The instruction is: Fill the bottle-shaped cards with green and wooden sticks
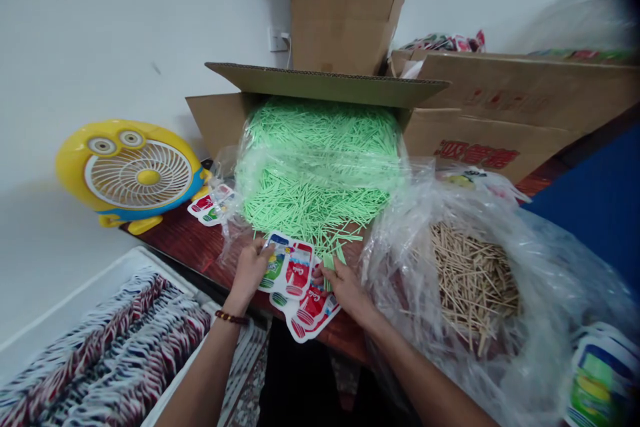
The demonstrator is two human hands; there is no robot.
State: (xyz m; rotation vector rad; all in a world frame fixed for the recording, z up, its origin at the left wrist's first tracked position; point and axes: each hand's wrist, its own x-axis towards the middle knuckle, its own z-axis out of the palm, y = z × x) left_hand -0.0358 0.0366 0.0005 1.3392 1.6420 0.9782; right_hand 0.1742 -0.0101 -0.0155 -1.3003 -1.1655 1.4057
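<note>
My left hand (253, 271) pinches a flat bottle-shaped printed pack (299, 268) with red cola and green drink pictures, thumb on its front. Another such pack (313, 310) lies beneath it, at the table's front edge. Beside the held pack's right edge, my right hand (345, 288) has its fingers closed around a few light green sticks (328, 263). Just beyond both hands, a heap of the same green sticks (320, 193) spills from a clear bag in an open cardboard box (325, 85). My right fingertips are partly hidden.
On the left stand a yellow fan (147, 177) and a white bin (20, 340) with rows of printed packs. To the right, a clear plastic bag (545, 320) surrounds tan sticks (473, 280). More cardboard boxes (345, 13) stand behind. Another printed pack (600, 380) is at lower right.
</note>
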